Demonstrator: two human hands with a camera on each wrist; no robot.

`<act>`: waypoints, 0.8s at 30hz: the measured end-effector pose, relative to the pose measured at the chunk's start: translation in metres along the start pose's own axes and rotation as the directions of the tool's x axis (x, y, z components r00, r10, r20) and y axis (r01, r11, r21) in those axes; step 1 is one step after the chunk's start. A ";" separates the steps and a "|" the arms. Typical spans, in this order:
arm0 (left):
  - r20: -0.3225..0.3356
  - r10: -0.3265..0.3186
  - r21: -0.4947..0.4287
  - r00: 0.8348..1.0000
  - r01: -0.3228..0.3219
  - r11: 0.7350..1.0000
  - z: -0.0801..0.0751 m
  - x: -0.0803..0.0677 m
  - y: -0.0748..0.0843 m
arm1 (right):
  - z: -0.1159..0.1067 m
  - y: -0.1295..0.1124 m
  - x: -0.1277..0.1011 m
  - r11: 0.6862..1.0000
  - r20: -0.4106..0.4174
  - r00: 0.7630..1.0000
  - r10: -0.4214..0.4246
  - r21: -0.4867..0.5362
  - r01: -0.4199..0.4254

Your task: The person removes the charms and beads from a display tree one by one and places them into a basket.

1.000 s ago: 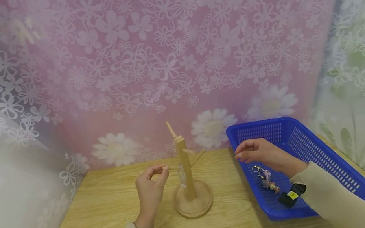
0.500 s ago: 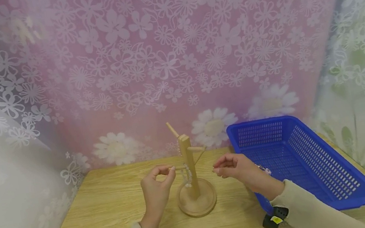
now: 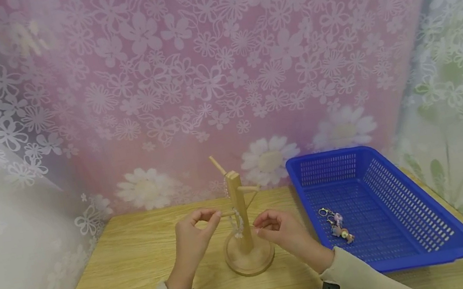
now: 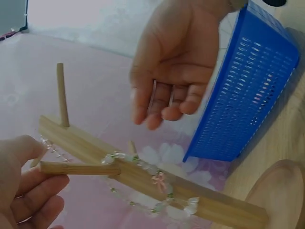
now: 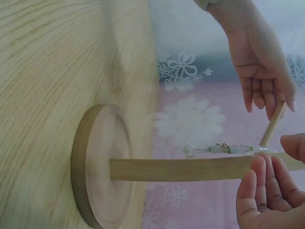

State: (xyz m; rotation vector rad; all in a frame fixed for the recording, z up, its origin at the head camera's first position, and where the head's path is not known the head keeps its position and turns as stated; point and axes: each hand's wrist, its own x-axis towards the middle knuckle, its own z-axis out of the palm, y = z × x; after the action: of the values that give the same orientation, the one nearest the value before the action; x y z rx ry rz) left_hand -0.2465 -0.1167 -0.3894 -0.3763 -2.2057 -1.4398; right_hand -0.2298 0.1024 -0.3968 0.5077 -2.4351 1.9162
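A wooden stand (image 3: 239,199) with a round base and several pegs rises from the table. My left hand (image 3: 193,234) pinches the tip of its left-pointing peg (image 4: 81,168) between thumb and fingers. From that peg hangs a beaded bracelet (image 4: 158,181) with clear and green beads and a pink charm, draped along the post. A second beaded strand (image 4: 55,149) hangs near the top of the post. Just right of the post is my right hand (image 3: 288,234), its fingers loosely bent and nothing held; in the left wrist view this right hand (image 4: 174,62) shows its palm.
A blue plastic basket (image 3: 440,212) stands on the right side of the wooden table (image 3: 113,284). Keychains with small figures (image 3: 341,230) lie inside it, near its left wall. A floral curtain (image 3: 223,90) hangs behind the table.
My right hand has moved left from over the basket to beside the post. The stand has shifted slightly right and turned a little, and my left hand has stayed at the peg.
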 end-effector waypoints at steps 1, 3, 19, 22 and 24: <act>0.016 -0.016 -0.008 1.000 0.017 1.000 -0.002 0.002 0.001 | 0.002 0.001 0.001 1.000 -0.004 1.000 -0.003 0.003 0.003; 0.041 -0.041 -0.023 0.998 0.042 0.999 -0.007 0.007 0.002 | 0.007 0.003 0.001 1.000 -0.014 1.000 -0.017 0.009 0.017; 0.165 -0.038 -0.134 0.986 0.060 0.989 -0.026 0.074 0.007 | 0.026 0.025 0.009 0.999 -0.141 0.990 -0.027 0.029 0.032; 0.202 -0.018 -0.163 0.979 0.051 0.985 -0.025 0.085 0.006 | 0.029 0.028 0.010 0.999 -0.145 0.989 -0.026 0.032 0.031; 0.243 0.011 -0.190 0.970 0.037 0.981 -0.024 0.092 0.007 | 0.030 0.028 0.010 0.999 -0.150 0.988 -0.025 0.026 0.030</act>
State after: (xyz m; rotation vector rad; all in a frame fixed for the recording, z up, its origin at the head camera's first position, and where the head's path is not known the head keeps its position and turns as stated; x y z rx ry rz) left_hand -0.3153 -0.1386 -0.3276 -0.6363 -2.2623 -1.7008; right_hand -0.2401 0.0768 -0.4290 0.3802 -2.2999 1.9054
